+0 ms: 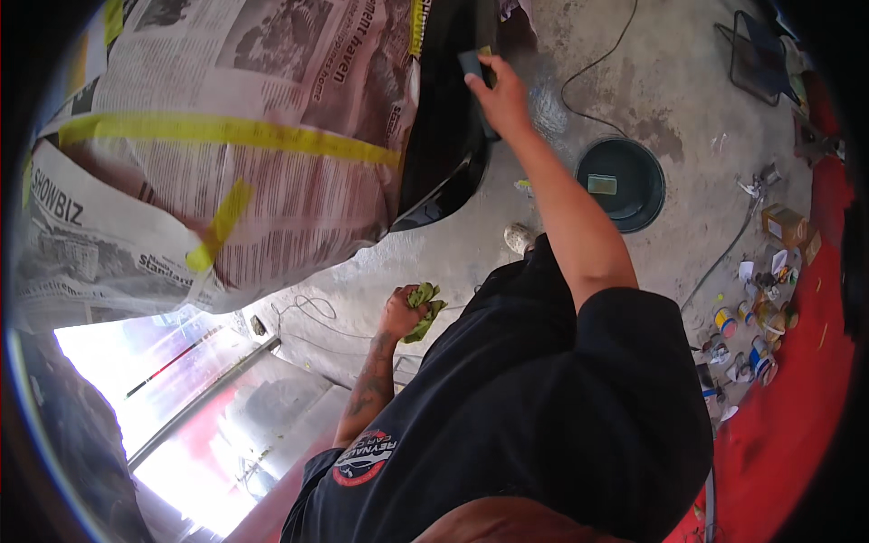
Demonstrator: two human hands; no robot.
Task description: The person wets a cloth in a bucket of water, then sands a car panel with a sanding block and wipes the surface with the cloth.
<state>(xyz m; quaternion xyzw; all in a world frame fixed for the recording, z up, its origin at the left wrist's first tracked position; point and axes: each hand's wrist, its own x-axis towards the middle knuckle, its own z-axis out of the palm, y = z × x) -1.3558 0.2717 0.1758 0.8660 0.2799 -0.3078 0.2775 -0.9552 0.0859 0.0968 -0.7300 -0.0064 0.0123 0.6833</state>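
Note:
My right hand [503,98] is stretched out to the glossy black car panel [441,158], its fingers closed on a small grey block [470,64] that looks like a sanding block. The block is at the panel's right edge; the face against the panel is hidden. Low by my body, my left hand [398,314] grips a crumpled green cloth [424,312], away from the car. Newspaper sheets [299,195], held with yellow masking tape [226,130], cover the car beside the panel.
On the concrete floor right of my arm stands a dark round bucket [658,195] with a pale rectangular piece [602,185] in it. Several cans and bottles [762,353] and a cardboard box [784,225] lie by the red surface [806,362]. A dark folding chair [756,59] and cables [588,68] are farther off.

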